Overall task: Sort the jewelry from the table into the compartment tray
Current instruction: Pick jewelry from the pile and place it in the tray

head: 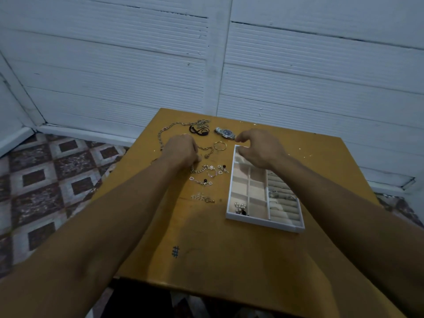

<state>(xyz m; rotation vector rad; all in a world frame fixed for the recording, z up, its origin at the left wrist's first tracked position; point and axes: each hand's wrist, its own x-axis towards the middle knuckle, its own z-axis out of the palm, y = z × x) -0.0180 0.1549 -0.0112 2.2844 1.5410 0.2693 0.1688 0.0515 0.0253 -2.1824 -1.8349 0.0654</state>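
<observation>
A white compartment tray (231, 180) lies on the right half of the wooden table (229, 253). Pearl earrings (240, 207) sit in its near left compartment, and rings (275, 195) rest in its ring rolls on the right side. Loose jewelry lies to the tray's left: a long chain (165, 130), a black cord piece (199, 130), a wristwatch (225, 133), a hoop (220, 146) and several small bracelets (202, 181). My left hand (180, 149) rests curled on the table among the chains. My right hand (259, 150) hovers over the tray's far end, thumb and forefinger pinched; anything between them is too small to see.
The table stands against a white slatted wall (206, 65). A patterned tile floor (46, 180) lies off the table's left edge. A small dark mark (175, 251) is drawn on the near tabletop.
</observation>
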